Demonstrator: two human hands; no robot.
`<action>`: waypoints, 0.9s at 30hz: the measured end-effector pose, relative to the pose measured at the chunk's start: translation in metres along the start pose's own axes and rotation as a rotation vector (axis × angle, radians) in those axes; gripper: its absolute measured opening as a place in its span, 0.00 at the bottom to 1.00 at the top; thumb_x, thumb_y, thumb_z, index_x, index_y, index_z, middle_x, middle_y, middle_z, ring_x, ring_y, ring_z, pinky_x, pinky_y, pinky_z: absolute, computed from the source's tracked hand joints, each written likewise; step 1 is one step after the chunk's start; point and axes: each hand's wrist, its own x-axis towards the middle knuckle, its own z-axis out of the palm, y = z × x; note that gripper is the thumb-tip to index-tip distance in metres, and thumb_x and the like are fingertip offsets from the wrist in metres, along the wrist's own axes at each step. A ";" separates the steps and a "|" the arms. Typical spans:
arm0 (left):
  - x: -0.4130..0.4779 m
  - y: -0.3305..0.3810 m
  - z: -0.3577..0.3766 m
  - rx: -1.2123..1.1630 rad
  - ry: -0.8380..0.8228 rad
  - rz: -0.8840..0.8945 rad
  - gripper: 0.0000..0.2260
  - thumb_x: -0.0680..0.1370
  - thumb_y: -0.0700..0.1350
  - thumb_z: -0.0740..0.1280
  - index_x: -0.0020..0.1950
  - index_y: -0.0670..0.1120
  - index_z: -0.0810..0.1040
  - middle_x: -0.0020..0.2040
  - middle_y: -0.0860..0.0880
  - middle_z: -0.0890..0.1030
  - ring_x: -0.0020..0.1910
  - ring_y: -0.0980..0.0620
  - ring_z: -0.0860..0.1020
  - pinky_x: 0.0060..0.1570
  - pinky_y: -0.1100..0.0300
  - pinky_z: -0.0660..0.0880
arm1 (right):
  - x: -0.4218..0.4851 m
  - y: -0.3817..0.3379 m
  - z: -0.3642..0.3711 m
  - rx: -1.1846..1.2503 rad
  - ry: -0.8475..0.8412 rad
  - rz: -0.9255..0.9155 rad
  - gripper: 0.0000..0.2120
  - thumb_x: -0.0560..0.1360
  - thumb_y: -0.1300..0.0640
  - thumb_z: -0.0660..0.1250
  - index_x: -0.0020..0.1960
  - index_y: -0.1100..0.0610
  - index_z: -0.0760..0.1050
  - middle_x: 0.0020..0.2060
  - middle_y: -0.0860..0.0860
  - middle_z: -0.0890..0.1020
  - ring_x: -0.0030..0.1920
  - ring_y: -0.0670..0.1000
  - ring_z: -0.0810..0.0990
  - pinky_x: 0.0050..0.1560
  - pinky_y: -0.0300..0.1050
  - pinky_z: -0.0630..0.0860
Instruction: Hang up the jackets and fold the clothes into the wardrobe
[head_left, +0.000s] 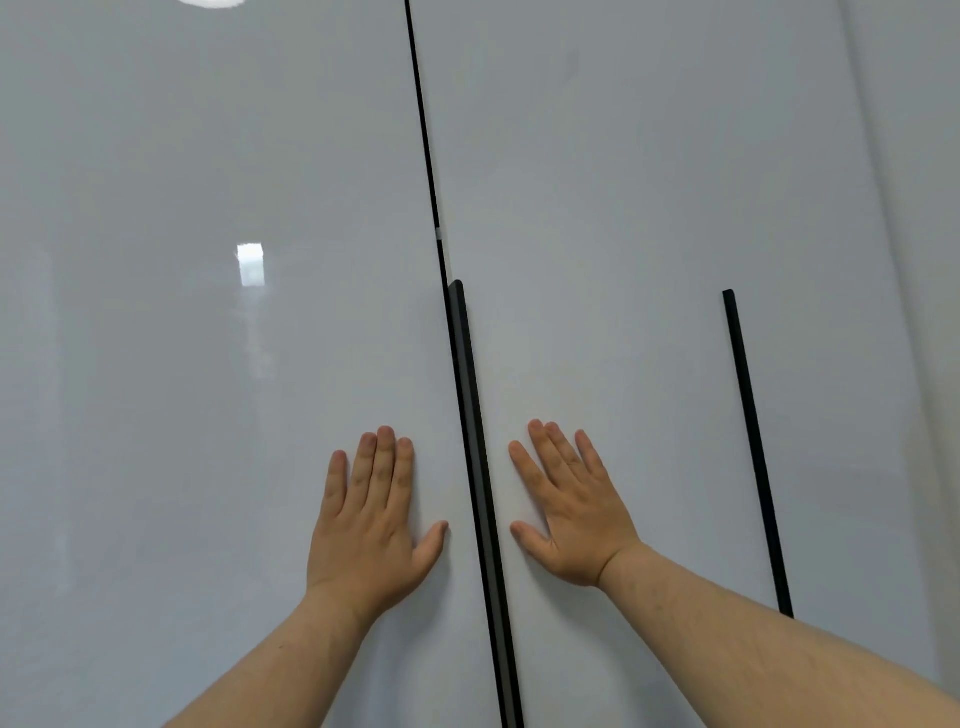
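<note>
Your two bare forearms come up from the bottom edge, cut off there before the elbows, and both of your hands lie flat, palms down, against the wardrobe. Your left hand (371, 525) rests on the left door (208, 364): its four fingers (384, 462) are straight and held close together, pointing up, with the thumb spread out to the right, its tip just beside the dark gap between the doors without touching it. Your right hand (571, 514) rests on the right door (597, 234): its fingers (563, 452) are straight and only slightly fanned, leaning up and to the left, the thumb spread out to the left toward the same gap. Neither hand grips or pinches anything; the palms and fingers simply press on the glossy panels, one on each side of the seam. Between your hands runs a long black handle (472, 431) along the edge of the right door, rising from the bottom edge of the view, where its lower end is cut off. Above its top the thin black gap (423, 130) carries on to the top of the view. A second black handle (753, 441) stands well to the right, its lower end hidden behind your right forearm. That makes two hands, two handles and two doors you touch, both shut; the panel edge beyond the second handle is hard to make out. Whatever is inside the wardrobe is hidden. Bright reflections sit on the left door, farther up.
</note>
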 end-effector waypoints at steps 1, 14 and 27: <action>-0.001 0.000 0.000 -0.002 0.006 0.002 0.42 0.74 0.65 0.56 0.79 0.39 0.53 0.80 0.39 0.51 0.79 0.42 0.50 0.75 0.41 0.49 | 0.000 -0.001 0.002 0.002 -0.008 0.006 0.42 0.75 0.37 0.56 0.81 0.54 0.44 0.80 0.57 0.48 0.80 0.56 0.46 0.75 0.61 0.49; 0.001 0.001 0.003 0.014 0.018 -0.001 0.41 0.74 0.64 0.56 0.78 0.38 0.55 0.80 0.39 0.51 0.79 0.42 0.50 0.76 0.41 0.49 | -0.006 0.000 0.018 0.025 -0.020 0.051 0.41 0.75 0.40 0.58 0.81 0.54 0.47 0.80 0.56 0.51 0.80 0.56 0.49 0.76 0.58 0.50; -0.015 0.020 -0.010 -0.106 -0.030 -0.072 0.38 0.72 0.56 0.58 0.77 0.38 0.58 0.78 0.37 0.57 0.78 0.39 0.55 0.73 0.43 0.52 | -0.024 -0.018 0.023 0.136 -0.154 0.204 0.38 0.77 0.43 0.49 0.77 0.49 0.29 0.77 0.49 0.32 0.77 0.50 0.31 0.76 0.50 0.33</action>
